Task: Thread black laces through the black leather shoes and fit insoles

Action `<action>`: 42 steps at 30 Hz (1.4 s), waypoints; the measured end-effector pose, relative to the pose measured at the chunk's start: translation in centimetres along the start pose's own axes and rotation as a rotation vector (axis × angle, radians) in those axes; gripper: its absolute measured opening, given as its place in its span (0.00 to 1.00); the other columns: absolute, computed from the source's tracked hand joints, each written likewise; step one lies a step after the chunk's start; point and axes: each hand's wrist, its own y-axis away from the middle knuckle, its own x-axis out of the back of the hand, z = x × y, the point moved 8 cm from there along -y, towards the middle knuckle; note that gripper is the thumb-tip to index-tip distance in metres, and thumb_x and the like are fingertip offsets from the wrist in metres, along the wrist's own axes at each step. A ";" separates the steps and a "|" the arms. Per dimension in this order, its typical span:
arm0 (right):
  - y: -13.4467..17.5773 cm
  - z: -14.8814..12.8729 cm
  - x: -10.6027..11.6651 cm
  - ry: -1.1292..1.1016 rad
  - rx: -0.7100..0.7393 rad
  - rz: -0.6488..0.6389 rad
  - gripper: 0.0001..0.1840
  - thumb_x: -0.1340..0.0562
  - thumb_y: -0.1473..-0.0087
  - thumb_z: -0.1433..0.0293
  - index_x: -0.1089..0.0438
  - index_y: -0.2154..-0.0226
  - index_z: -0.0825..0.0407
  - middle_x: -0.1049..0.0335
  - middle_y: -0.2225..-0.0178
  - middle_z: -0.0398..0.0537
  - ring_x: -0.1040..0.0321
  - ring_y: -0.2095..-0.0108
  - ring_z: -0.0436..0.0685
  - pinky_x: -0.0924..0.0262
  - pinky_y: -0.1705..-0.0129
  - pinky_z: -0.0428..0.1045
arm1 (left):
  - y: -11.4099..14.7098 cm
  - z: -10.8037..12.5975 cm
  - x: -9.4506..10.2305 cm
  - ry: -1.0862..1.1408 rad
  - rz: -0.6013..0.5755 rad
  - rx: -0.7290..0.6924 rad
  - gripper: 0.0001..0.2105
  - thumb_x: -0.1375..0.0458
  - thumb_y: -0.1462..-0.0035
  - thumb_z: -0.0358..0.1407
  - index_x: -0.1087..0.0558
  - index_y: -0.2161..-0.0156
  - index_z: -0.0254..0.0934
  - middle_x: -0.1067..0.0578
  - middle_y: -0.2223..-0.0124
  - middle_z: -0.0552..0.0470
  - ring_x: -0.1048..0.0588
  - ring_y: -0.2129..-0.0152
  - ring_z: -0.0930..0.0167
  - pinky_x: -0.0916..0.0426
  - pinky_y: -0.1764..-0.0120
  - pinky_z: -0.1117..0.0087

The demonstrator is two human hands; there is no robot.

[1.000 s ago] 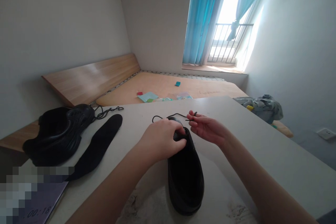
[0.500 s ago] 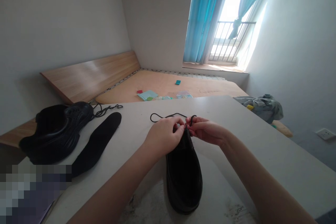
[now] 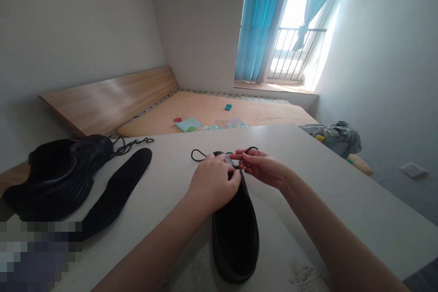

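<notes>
A black shoe [image 3: 236,242] stands on the white table, its toe pointing away from me and its opening facing up. My left hand [image 3: 214,185] curls over the upper near the lacing, thumb and fingers closed on the shoe's edge. Just right of it, my right hand [image 3: 265,167] pinches a black shoelace [image 3: 197,155], part of which arcs over the fingers. A loop of lace lies on the table beyond my left hand. The eyelets are mostly hidden by my fingers.
A second black shoe [image 3: 54,178] with loose laces and a black insole [image 3: 118,189] lie left on the table [image 3: 342,182]. Behind are a bed [image 3: 205,105] with small packets and a wooden headboard [image 3: 112,100]. Grey-green cloth [image 3: 337,139] sits beyond the table's right edge.
My right hand has shifted slightly, its index finger now stretched left over the lacing. A grey patch on the shoe's front shows now. The whole view has shifted a little.
</notes>
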 end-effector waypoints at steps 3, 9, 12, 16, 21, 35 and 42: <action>-0.3 0.2 0.4 0.062 0.020 0.048 0.08 0.36 0.46 0.68 0.28 0.65 0.56 0.25 0.60 0.50 0.31 0.70 0.45 0.37 0.71 0.39 | -0.2 -0.2 -0.1 0.034 0.036 0.075 0.27 0.60 0.39 0.48 0.23 0.75 0.40 0.28 0.66 0.45 0.32 0.62 0.60 0.37 0.59 0.58; 0.4 -1.1 0.5 0.263 0.075 0.159 0.16 0.32 0.53 0.60 0.31 0.73 0.57 0.29 0.74 0.45 0.38 0.75 0.44 0.45 0.74 0.40 | -0.5 -0.8 -0.7 0.091 -0.055 0.059 0.13 0.49 0.48 0.40 0.26 0.77 0.39 0.30 0.66 0.48 0.31 0.62 0.62 0.37 0.59 0.62; 0.9 -1.1 -0.3 0.393 0.090 0.154 0.20 0.31 0.55 0.57 0.34 0.78 0.57 0.33 0.80 0.42 0.43 0.80 0.44 0.48 0.76 0.42 | -0.6 -1.0 -0.7 0.113 -0.086 0.043 0.12 0.49 0.49 0.39 0.26 0.76 0.39 0.30 0.67 0.48 0.31 0.62 0.62 0.37 0.59 0.64; 1.3 -0.1 0.0 0.518 0.200 0.258 0.23 0.34 0.54 0.53 0.38 0.79 0.54 0.34 0.82 0.41 0.44 0.81 0.45 0.51 0.76 0.45 | -0.6 -1.0 -0.7 0.177 -0.139 0.035 0.12 0.49 0.49 0.39 0.24 0.73 0.40 0.30 0.66 0.48 0.30 0.62 0.63 0.36 0.60 0.65; 1.4 1.5 0.5 0.518 0.308 0.334 0.27 0.40 0.53 0.45 0.40 0.77 0.52 0.38 0.82 0.40 0.45 0.80 0.47 0.50 0.75 0.46 | -0.7 -1.9 -1.0 0.263 -0.158 0.073 0.12 0.47 0.50 0.41 0.23 0.66 0.40 0.28 0.63 0.48 0.30 0.61 0.63 0.36 0.60 0.65; 2.9 3.7 -0.8 0.107 0.209 0.396 0.22 0.33 0.55 0.52 0.35 0.69 0.52 0.35 0.72 0.42 0.41 0.72 0.50 0.45 0.68 0.45 | -0.7 -1.7 -0.7 0.156 -0.002 0.164 0.07 0.44 0.50 0.40 0.25 0.69 0.41 0.26 0.65 0.51 0.29 0.64 0.64 0.37 0.63 0.65; 2.5 3.9 -0.2 -0.009 0.137 0.328 0.23 0.28 0.62 0.57 0.37 0.73 0.53 0.36 0.75 0.41 0.42 0.74 0.47 0.46 0.70 0.44 | -0.1 -0.4 -0.2 0.007 0.115 0.038 0.08 0.47 0.45 0.37 0.26 0.69 0.42 0.27 0.66 0.52 0.30 0.64 0.64 0.37 0.64 0.64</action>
